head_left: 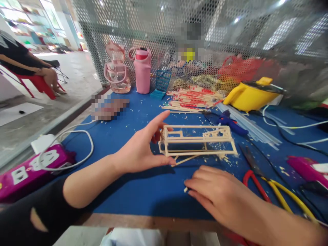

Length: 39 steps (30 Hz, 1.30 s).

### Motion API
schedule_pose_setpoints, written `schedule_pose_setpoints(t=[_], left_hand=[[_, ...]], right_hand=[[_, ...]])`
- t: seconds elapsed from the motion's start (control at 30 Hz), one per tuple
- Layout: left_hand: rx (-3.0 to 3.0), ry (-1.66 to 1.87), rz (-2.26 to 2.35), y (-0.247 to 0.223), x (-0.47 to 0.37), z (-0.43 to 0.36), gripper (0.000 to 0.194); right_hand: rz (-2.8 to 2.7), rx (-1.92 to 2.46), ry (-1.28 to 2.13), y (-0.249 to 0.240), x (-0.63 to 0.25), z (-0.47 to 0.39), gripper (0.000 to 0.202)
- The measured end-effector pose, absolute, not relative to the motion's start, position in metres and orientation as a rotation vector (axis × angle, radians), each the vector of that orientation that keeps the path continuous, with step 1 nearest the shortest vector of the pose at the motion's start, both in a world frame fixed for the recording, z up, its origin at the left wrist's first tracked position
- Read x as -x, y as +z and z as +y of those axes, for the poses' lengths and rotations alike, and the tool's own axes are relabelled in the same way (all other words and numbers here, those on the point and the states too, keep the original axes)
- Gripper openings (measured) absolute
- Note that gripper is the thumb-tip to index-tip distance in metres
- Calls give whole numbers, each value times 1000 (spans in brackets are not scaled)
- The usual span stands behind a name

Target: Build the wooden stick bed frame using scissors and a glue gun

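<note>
A small box-shaped frame of pale wooden sticks [197, 153] rests on the blue tabletop, with thin glue strands on it. My left hand [139, 147] is around its left end, thumb at the lower front and fingers partly hidden behind the end. In front of the frame, my right hand [217, 191] is low over the table, fingertips pinched on a small wooden stick piece [186, 189]. A loose stick [187, 159] slants out under the front of the frame. To the right lie pliers with red and yellow handles [273, 188].
Behind the frame lie a pile of red-marked sticks [194, 99], a blue glue gun [232, 123], clear glue sticks [252, 128] and a yellow pot [252, 97]. Pink bottles [142, 73] stand by the mesh screen [153, 24]. A purple power strip [33, 167] and cable are left.
</note>
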<state>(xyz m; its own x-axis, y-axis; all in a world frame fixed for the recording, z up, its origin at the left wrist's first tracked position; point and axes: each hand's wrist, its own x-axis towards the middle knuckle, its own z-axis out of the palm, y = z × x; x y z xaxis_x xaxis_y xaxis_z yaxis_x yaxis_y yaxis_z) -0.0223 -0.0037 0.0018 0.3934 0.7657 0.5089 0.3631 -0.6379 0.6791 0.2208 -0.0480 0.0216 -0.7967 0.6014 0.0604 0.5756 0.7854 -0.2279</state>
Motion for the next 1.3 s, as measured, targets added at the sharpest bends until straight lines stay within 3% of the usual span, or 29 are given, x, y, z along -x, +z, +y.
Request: schedule_pose_setpoints(t=[0.17, 0.27, 0.5, 0.63, 0.8, 1.3], left_hand=[[-2178, 1177, 956, 1, 23, -2, 107], [-2165, 1176, 948, 1, 23, -1, 106], [-2185, 1215, 952, 2, 21, -3, 102], [-2143, 1192, 1006, 4, 19, -5, 81], [-2085, 1196, 1049, 7, 17, -6, 77], [-2031, 1239, 1017, 3, 17, -3, 78]], right_hand=[[-2800, 1031, 474, 30, -226, -42, 30], [-2871, 990, 480, 32, -221, -42, 22], [-3038, 762, 258, 34, -209, -38, 21], [-2953, 497, -11, 75, -210, -22, 21], [-2796, 403, -454, 118, -192, 25, 29], [-3016, 203, -633, 126, -164, 53, 35]])
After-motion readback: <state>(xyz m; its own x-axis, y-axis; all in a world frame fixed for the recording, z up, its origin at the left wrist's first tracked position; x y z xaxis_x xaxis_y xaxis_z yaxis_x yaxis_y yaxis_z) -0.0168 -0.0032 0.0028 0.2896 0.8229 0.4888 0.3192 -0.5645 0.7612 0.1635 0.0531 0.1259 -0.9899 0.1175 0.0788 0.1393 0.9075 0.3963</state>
